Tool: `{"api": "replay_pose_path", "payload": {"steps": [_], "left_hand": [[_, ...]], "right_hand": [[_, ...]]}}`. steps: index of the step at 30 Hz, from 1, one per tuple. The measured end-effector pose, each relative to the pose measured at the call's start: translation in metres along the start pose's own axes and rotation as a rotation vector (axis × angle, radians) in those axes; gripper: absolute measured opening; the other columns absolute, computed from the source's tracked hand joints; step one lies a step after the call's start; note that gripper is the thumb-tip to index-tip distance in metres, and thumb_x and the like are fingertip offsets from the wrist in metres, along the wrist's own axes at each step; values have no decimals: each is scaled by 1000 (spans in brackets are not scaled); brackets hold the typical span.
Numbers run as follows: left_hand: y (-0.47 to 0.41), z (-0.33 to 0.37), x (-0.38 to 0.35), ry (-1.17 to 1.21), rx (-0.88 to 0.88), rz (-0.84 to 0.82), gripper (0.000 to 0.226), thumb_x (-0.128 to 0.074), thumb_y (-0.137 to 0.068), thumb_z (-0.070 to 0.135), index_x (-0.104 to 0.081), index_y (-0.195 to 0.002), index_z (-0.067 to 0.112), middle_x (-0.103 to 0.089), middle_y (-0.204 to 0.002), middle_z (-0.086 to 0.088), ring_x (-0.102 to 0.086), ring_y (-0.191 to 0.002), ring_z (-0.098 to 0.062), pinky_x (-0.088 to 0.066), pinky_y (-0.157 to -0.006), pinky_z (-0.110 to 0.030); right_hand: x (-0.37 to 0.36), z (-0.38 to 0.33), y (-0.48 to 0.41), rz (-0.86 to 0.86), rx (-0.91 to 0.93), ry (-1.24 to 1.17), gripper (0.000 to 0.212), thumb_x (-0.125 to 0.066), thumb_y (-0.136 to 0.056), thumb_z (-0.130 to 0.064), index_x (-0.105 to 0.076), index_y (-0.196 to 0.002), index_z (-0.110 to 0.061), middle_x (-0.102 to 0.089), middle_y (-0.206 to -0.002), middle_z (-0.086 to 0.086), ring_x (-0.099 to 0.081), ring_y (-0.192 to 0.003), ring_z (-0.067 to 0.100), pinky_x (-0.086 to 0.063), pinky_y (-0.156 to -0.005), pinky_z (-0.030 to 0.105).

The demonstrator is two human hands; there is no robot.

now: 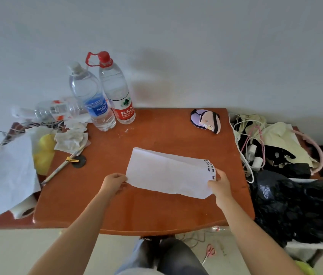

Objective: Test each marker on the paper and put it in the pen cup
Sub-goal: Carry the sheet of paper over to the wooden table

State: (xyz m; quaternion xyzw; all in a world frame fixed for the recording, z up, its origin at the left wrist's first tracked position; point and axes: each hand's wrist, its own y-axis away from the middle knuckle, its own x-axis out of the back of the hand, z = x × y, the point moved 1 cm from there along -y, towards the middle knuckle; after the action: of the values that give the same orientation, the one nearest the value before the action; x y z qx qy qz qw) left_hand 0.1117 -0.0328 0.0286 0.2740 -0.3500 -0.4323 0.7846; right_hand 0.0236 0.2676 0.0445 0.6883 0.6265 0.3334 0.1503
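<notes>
A white sheet of paper (166, 173), creased down its middle, lies on the orange-brown table (140, 211) with dark printed marks along its right edge. My left hand (113, 182) pinches the paper's left edge. My right hand (221, 184) grips its right end beside the printed marks. A pen-like stick with a yellow clip (63, 165) lies at the table's left, apart from both hands. I see no pen cup.
Two upright water bottles (105, 96) stand at the back left, with a third lying behind them. Crumpled tissues (71, 135), a paper roll (12, 175) and a yellow object crowd the left. A small pouch (206, 121) sits back right. Cables and a black bag (295, 205) fill the right side.
</notes>
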Motion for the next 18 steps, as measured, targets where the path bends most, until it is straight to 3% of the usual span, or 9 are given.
{"api": "replay_pose_path", "payload": {"steps": [11, 15, 18], "left_hand": [[44, -16, 30, 60, -27, 120, 9, -56, -91, 14, -60, -84, 10, -64, -86, -10, -61, -73, -20, -49, -63, -25], [43, -18, 28, 14, -42, 60, 9, -56, -91, 14, -60, -84, 10, -65, -85, -11, -61, -72, -20, -48, -62, -25], [37, -12, 20, -41, -85, -25, 10, -55, -92, 13, -60, -84, 9, -65, -86, -12, -61, -75, -22, -48, -64, -27]], "right_hand": [[-13, -5, 22, -97, 101, 15, 60, -43, -79, 18, -44, -131, -12, -51, -131, 12, -47, -106, 20, -44, -81, 33], [1, 0, 39, -26, 92, -10, 60, -42, -79, 17, -44, -131, -13, -51, -129, 12, -47, -105, 20, -43, -81, 34], [16, 7, 55, 34, 91, -47, 59, -42, -80, 17, -44, -132, -12, -51, -128, 13, -49, -104, 23, -44, -72, 31]]}}
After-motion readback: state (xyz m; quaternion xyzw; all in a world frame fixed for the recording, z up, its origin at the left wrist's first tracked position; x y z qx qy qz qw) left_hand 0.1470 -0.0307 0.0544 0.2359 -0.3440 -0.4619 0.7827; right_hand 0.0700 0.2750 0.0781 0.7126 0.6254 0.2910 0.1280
